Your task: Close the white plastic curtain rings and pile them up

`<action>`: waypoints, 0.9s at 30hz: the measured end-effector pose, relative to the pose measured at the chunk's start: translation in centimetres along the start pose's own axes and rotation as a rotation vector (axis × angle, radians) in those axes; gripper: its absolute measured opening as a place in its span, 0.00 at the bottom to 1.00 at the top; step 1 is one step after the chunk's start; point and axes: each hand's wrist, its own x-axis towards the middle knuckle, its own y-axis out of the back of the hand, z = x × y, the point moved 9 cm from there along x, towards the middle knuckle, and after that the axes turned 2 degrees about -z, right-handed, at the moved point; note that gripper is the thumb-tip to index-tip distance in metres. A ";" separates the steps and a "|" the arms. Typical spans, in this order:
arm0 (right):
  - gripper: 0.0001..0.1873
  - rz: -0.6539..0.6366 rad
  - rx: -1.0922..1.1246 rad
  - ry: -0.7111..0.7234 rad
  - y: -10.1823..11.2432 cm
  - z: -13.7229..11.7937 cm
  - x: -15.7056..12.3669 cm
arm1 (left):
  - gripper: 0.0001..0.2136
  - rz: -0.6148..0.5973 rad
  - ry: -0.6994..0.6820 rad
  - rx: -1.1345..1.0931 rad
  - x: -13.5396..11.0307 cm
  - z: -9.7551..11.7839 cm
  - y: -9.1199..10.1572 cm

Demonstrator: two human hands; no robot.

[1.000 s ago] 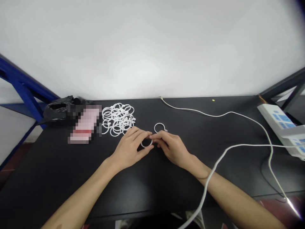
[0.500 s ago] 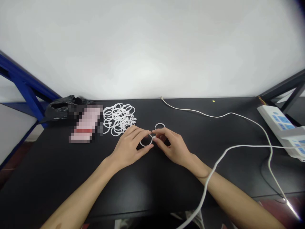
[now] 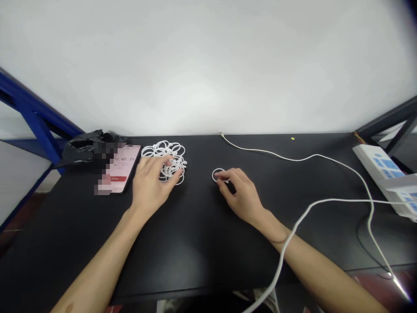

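Note:
A heap of several white rings [image 3: 169, 157] lies on the black table [image 3: 195, 243] at the back left. My left hand [image 3: 150, 184] rests on the near side of the heap, fingers spread over the rings. To the right, my right hand [image 3: 240, 193] lies on the table with its fingertips pinched on a single white ring [image 3: 217, 174] that sits flat, apart from the heap.
A phone [image 3: 122, 167] with a lit screen lies left of the heap, a crumpled black bag [image 3: 84, 145] behind it. A white cable [image 3: 293, 157] runs across the table to the right. A white power strip [image 3: 386, 174] sits at the right edge. A blue frame [image 3: 35, 121] stands left.
My hands, which held one ring together at the centre, have parted. The left hand moved left onto the heap. The right hand moved back to the lone ring.

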 end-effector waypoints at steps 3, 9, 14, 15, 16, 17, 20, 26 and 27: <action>0.08 0.014 -0.188 -0.007 0.1 0.5 0.1 | 0.13 0.049 0.097 0.096 0.1 -2.7 0.6; 0.13 -0.050 -0.307 -0.081 -0.5 1.8 -0.1 | 0.16 -0.015 0.169 0.199 -0.2 -5.7 -0.2; 0.04 -0.077 -0.311 -0.094 -0.7 1.8 -0.3 | 0.18 -0.073 0.245 0.198 -0.5 -6.5 -0.7; 0.04 -0.082 -0.307 -0.088 -0.8 1.8 -0.3 | 0.18 -0.083 0.256 0.196 -0.5 -6.4 -0.8; 0.04 -0.085 -0.298 -0.081 -0.8 1.7 -0.2 | 0.18 -0.087 0.261 0.192 -0.5 -6.3 -0.8; 0.04 -0.086 -0.283 -0.075 -0.9 1.7 -0.2 | 0.18 -0.084 0.258 0.184 -0.4 -5.9 -0.7; 0.06 -0.080 -0.190 -0.057 -0.9 1.5 -0.1 | 0.16 -0.056 0.165 0.131 -0.2 -3.7 -0.6; 0.07 -0.133 0.050 0.067 -1.3 -0.1 0.0 | 0.13 -0.100 -0.233 -0.021 -0.9 4.0 -1.2; 0.06 -0.138 0.076 0.084 -1.4 -0.3 -0.1 | 0.12 -0.130 -0.279 -0.044 -1.2 4.9 -1.5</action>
